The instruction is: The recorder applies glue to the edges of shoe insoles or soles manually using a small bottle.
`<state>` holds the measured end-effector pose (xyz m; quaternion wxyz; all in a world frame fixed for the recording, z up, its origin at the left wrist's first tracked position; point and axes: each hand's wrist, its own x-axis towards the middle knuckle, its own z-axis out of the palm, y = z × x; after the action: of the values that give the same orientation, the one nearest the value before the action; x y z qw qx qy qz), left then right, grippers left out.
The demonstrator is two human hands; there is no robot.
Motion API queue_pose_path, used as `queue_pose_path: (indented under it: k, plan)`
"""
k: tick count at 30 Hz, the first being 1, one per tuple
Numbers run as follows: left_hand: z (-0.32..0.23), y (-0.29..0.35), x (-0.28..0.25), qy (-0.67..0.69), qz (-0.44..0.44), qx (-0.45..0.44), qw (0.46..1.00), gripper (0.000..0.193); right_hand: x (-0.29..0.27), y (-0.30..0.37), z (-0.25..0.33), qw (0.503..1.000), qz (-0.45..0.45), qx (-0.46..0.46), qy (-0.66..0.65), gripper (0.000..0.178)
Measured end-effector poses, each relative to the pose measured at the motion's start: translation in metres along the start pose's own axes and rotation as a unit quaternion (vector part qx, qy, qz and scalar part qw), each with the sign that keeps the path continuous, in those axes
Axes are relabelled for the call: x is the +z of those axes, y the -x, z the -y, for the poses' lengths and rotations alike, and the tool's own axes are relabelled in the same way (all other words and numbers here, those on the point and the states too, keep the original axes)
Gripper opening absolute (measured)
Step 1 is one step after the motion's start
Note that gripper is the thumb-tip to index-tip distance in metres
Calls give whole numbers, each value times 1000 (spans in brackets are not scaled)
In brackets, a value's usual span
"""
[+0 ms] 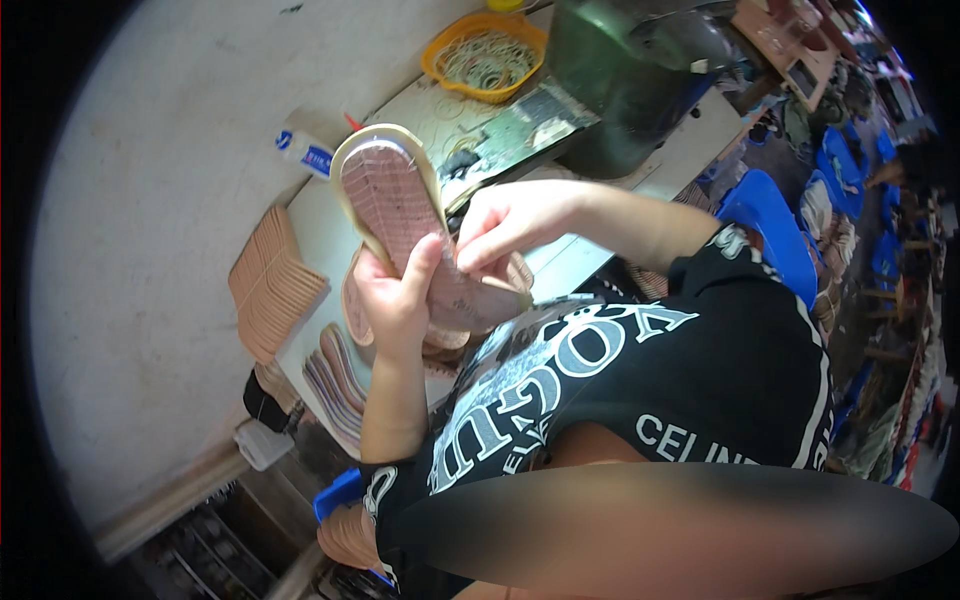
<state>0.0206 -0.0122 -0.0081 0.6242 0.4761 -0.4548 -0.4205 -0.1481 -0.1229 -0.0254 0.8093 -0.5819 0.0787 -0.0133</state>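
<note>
My left hand is closed around the middle of a shoe sole, its thumb lying across the surface. The sole is held up and tilted above the table, with a pinkish-brown face and a cream rim. At its right edge, the bent fingers of my right hand are pinched together and touch it; what lies between the fingertips is hidden. More soles lie below and behind my left hand, partly covered by it. A stack of soles rests beside my left forearm.
A tall stack of tan soles stands against the wall. Beyond my hands are a white-and-blue bottle, an orange-yellow basket of rubber bands, a flat dark board and a large dark-green container. Blue plastic containers stand at right.
</note>
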Motion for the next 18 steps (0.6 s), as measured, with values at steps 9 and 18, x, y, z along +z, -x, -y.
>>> queue_pose_path:
  k: [9,18]
  plan:
    - [13,-17,13,-38,-117,-28,992,36,11,-6,-7,979,-176,-69,80,30]
    - [57,-70,-16,-142,-103,-82,981,38,38,24,-59,955,-238,-32,-173,33]
